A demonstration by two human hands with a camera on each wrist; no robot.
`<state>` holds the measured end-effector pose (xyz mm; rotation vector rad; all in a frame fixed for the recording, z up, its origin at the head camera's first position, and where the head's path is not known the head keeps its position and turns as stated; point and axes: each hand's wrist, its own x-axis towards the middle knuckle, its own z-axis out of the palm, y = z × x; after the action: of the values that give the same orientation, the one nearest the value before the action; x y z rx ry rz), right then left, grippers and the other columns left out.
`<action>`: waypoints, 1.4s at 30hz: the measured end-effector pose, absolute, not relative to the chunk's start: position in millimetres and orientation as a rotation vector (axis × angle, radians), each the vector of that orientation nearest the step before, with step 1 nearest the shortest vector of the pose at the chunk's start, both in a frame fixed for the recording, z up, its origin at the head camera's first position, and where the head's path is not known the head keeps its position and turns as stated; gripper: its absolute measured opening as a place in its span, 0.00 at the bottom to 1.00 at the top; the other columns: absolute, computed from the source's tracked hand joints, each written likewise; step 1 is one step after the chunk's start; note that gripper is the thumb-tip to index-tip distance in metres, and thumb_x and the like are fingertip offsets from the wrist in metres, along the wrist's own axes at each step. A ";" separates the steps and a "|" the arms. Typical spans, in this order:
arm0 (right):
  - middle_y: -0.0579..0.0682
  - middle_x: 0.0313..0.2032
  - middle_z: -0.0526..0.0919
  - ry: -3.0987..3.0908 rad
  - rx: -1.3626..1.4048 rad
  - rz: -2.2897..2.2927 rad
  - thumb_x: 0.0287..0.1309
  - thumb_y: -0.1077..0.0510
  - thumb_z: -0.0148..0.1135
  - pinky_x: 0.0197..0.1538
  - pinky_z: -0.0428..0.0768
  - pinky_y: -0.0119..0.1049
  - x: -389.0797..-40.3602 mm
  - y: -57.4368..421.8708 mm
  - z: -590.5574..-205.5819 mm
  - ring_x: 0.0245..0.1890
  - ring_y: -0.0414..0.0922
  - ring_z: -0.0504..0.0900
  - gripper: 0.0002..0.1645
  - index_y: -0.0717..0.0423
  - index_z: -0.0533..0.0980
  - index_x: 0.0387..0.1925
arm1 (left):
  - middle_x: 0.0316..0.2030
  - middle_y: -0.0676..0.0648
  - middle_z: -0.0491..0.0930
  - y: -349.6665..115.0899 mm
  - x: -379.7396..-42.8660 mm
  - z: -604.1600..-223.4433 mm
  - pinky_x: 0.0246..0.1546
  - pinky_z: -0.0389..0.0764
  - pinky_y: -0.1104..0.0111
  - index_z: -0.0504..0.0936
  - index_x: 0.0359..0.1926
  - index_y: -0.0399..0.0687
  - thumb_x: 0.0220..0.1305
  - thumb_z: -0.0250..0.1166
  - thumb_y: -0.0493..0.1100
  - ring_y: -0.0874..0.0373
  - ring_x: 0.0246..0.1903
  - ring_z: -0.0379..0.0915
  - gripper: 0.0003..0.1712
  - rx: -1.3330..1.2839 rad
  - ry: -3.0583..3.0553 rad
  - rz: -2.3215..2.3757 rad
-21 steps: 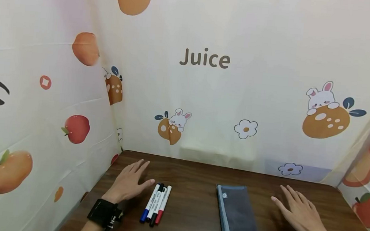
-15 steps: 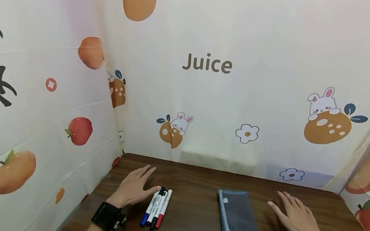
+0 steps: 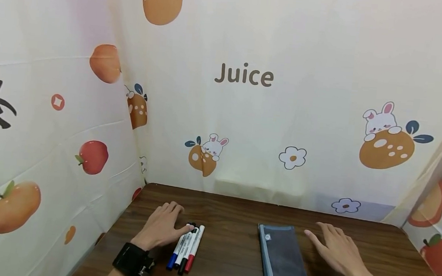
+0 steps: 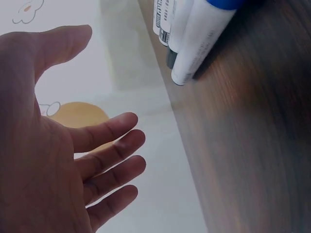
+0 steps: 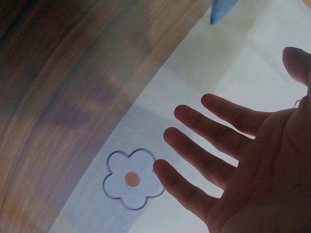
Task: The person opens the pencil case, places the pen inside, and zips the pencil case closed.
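Observation:
Several white markers (image 3: 186,249) with blue, black and red ends lie side by side on the table. My left hand (image 3: 162,227) is just left of them, its thumb overlapping their far ends in the head view. In the left wrist view the left hand's fingers (image 4: 114,170) are spread and relaxed with nothing in them, and the markers (image 4: 194,43) lie beyond the thumb. A grey zippered pouch (image 3: 286,264) with blue edging lies flat right of the middle. My right hand (image 3: 339,251), held loosely with fingers extended, is close to its right side and holds nothing.
The dark wooden table (image 3: 232,240) ends at a printed curtain (image 3: 262,115) along the back, with more curtain at both sides. A corner of the pouch (image 5: 222,10) shows at the top of the right wrist view. Each wrist wears a black band.
My right hand has moved left, nearer the pouch. The left hand has shifted slightly right, its thumb now over the markers' far ends. Markers and pouch have stayed in place.

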<state>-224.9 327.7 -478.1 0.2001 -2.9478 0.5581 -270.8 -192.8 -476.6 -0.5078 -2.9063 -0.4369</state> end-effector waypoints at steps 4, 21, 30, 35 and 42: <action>0.73 0.64 0.75 -2.925 0.218 0.519 0.78 0.27 0.48 0.63 0.67 0.73 -227.2 313.6 -472.8 0.63 0.74 0.72 0.50 0.70 0.71 0.69 | 0.46 0.49 0.78 -186.5 -269.0 -471.7 0.54 0.72 0.53 0.81 0.49 0.49 0.68 0.64 0.73 0.51 0.47 0.72 0.33 -0.530 -2.917 -0.421; 0.42 0.20 0.69 -2.936 0.396 0.513 0.70 0.40 0.69 0.29 0.64 0.36 -241.0 245.6 -460.6 0.21 0.39 0.66 0.24 0.47 0.72 0.24 | 0.17 0.57 0.64 -143.5 -263.8 -456.1 0.21 0.61 0.68 0.70 0.20 0.54 0.75 0.64 0.52 0.63 0.18 0.60 0.24 -0.583 -2.956 -0.393; 0.39 0.16 0.62 -2.958 0.423 0.518 0.69 0.41 0.70 0.28 0.56 0.33 -233.0 225.6 -467.1 0.17 0.37 0.60 0.28 0.45 0.69 0.18 | 0.12 0.58 0.48 -138.8 -264.6 -466.5 0.17 0.50 0.68 0.58 0.10 0.54 0.73 0.67 0.54 0.62 0.13 0.47 0.37 -0.478 -2.954 -0.318; 0.39 0.15 0.64 -2.950 0.433 0.496 0.65 0.38 0.72 0.26 0.55 0.32 -226.7 218.5 -472.0 0.17 0.36 0.60 0.29 0.45 0.69 0.18 | 0.13 0.57 0.49 -138.3 -262.1 -469.6 0.18 0.51 0.68 0.58 0.12 0.54 0.71 0.69 0.54 0.62 0.14 0.48 0.36 -0.480 -2.996 -0.293; 0.40 0.15 0.59 -2.990 0.415 0.454 0.65 0.36 0.72 0.27 0.51 0.34 -219.7 210.1 -478.5 0.18 0.36 0.56 0.32 0.45 0.68 0.16 | 0.14 0.57 0.53 -135.7 -259.1 -473.9 0.18 0.55 0.69 0.62 0.13 0.54 0.68 0.71 0.51 0.63 0.14 0.53 0.32 -0.510 -3.013 -0.255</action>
<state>-219.7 210.1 -478.5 0.4150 -2.9898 0.4543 -259.1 -135.7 -473.9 -0.5104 -3.0130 -0.2549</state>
